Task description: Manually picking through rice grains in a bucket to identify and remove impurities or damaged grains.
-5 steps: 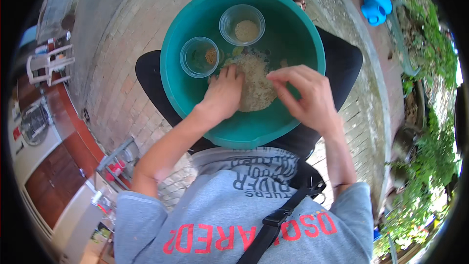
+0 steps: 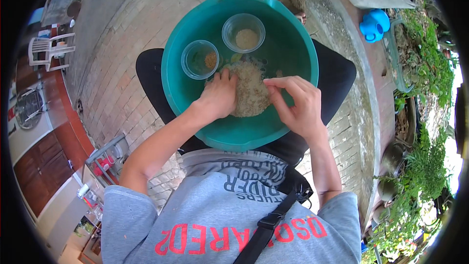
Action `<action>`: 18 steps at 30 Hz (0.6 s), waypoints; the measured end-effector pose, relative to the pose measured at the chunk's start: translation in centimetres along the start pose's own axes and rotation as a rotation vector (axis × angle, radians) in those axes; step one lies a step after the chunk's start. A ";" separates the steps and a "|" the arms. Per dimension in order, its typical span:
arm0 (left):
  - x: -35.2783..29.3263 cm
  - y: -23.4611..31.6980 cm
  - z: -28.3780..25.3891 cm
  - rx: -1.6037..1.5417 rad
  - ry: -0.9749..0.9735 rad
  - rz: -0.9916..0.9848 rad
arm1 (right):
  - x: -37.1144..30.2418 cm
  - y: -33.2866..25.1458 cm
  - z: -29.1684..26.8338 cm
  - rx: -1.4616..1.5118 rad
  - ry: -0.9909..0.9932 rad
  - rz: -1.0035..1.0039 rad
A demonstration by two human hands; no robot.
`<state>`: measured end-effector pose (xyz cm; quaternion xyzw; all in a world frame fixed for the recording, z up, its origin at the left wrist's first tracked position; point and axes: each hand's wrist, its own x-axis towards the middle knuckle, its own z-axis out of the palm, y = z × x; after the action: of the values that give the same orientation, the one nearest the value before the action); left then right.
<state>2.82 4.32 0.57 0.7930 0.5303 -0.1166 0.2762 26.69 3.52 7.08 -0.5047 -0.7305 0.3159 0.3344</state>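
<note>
A round green tub (image 2: 312, 73) rests across my lap. On its floor lies a pale heap of grains (image 2: 250, 95), perhaps rice. My left hand (image 2: 219, 97) touches the heap's left side, fingers bent and a little apart, with nothing seen in its grasp. Over the right edge of the heap, my right hand (image 2: 298, 102) pinches thumb and forefinger together; anything between them is too small to make out. Beyond the heap stands a clear plastic bowl (image 2: 226, 30) holding some pale grains. Left of it is a second clear bowl (image 2: 186, 63) with brownish grains in one side.
My dark-clad knees (image 2: 337, 73) flank the tub on a brick-paved ground (image 2: 117, 68). A blue watering can (image 2: 374, 25) and green plants (image 2: 425, 166) are off to the right. At the far left stands a white plastic chair (image 2: 43, 49).
The whole view has shifted slightly, so the tub sits a little lower in it. Both hands keep nearly the same pose at the heap; the right still pinches.
</note>
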 end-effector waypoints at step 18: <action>3.3 3.0 5.7 -0.148 -0.344 0.279 | 0.1 -0.2 0.6 -0.030 0.224 0.025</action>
<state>7.52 2.86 -4.71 0.8047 0.3676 -0.1715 0.4335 26.07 3.47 6.90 -0.5508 -0.6871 0.2504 0.4024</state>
